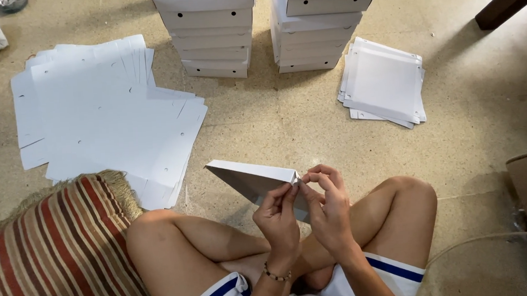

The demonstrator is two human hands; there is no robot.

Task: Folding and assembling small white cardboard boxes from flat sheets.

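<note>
A white cardboard sheet, partly folded (250, 177), is held above my crossed legs. My left hand (277, 220), with a bead bracelet on the wrist, pinches the sheet's near right corner. My right hand (328, 207) pinches the same corner from the other side, fingers bent over the fold. Both hands touch each other at the fingertips.
A spread pile of flat white cut-out sheets (102, 114) lies on the floor at left. Two stacks of finished white boxes (212, 33) (320, 25) stand at the top. A small stack of white lids (383, 81) lies at right. A striped cushion (53, 255) sits beside my left knee.
</note>
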